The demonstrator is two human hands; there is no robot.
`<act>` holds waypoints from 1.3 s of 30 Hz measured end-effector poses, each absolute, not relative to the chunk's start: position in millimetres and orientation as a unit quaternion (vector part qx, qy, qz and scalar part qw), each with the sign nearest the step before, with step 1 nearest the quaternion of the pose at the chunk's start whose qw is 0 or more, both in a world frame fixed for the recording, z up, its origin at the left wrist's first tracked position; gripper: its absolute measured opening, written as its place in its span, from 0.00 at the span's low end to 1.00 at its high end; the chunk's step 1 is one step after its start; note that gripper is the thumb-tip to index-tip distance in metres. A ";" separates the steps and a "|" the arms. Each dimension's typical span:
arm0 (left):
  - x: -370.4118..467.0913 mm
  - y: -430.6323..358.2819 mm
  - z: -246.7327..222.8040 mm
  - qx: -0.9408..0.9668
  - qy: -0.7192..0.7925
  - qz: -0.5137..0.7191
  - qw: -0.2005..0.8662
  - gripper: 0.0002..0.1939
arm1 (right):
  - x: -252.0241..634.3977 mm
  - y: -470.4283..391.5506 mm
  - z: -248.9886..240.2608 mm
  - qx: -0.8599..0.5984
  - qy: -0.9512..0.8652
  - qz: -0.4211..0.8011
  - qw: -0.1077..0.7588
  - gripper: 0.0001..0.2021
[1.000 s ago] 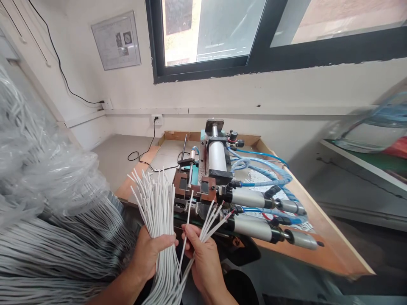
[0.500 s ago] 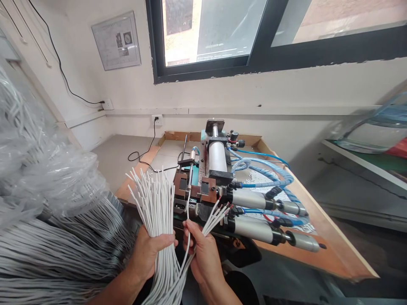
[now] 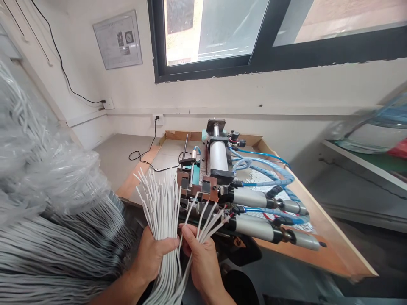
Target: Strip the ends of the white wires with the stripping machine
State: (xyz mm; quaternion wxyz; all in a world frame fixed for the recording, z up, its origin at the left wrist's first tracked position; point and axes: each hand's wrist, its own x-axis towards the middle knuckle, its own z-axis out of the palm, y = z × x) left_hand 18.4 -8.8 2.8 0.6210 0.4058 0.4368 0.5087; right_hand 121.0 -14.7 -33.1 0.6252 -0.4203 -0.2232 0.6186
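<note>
A thick bundle of white cables stands upright in my left hand, whose thumb lies across its front. My right hand is closed on several white cables that fan out toward the upper right. Thumb and forefinger of that hand pinch at the edge of the bundle, beside the left thumb. Just beyond the hands is a pneumatic machine with silver cylinders and brown clamp blocks. One cable tip ends in front of these blocks. Below the hands the two groups of cables run together.
Plastic-wrapped piles of grey-white cables fill the left side. Blue air hoses curl right of the machine, over a wooden-edged table. A shelf holds a large clear bottle at right.
The cable that ran into the machine's clamp is out of it and now stands with the others in my right hand. Both hands have come closer together.
</note>
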 end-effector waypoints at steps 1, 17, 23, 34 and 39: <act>17.7 -8.3 1.2 0.398 0.447 0.509 0.618 0.09 | 121.0 -14.3 -33.3 -0.430 -0.203 0.616 0.629 0.13; 16.0 -2.5 -0.3 0.345 0.484 0.524 0.610 0.06 | 126.5 1.6 -26.2 -0.409 -0.085 0.659 0.625 0.15; 18.3 -7.0 0.8 0.399 0.438 0.502 0.630 0.11 | 123.8 -4.6 -27.7 -0.363 -0.181 0.708 0.578 0.14; 15.1 -7.3 -4.5 0.361 0.476 0.497 0.629 0.05 | 124.8 -12.0 -32.6 -0.443 -0.150 0.614 0.636 0.13; 16.1 -5.0 2.4 0.357 0.459 0.513 0.632 0.08 | 125.8 -7.0 -25.9 -0.422 -0.114 0.641 0.631 0.13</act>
